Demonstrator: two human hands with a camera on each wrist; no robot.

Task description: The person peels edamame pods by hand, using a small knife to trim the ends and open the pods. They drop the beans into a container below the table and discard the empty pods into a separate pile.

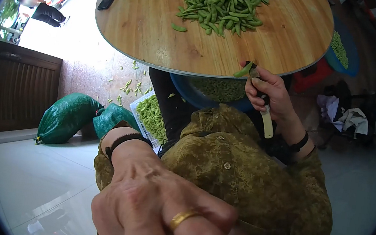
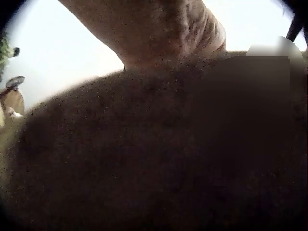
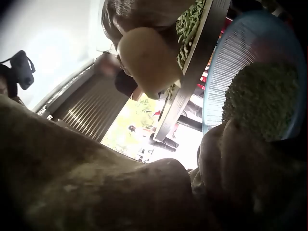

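Green pod (image 1: 243,71) in the right hand (image 1: 272,92), at five o'clock on the round worktop (image 1: 159,40), its fingers clenched round a cream-handled tool (image 1: 268,125). A heap of pods (image 1: 224,5) (quite a pile) covers twelve o'clock. The left hand (image 1: 155,202) looms toward six, gold ring (image 1: 183,219) showing; I cannot tell what its fingers grasp.

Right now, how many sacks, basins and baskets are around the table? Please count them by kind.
Green sacks: 2
Blue basins: 2
White basket: 1
Total: 5
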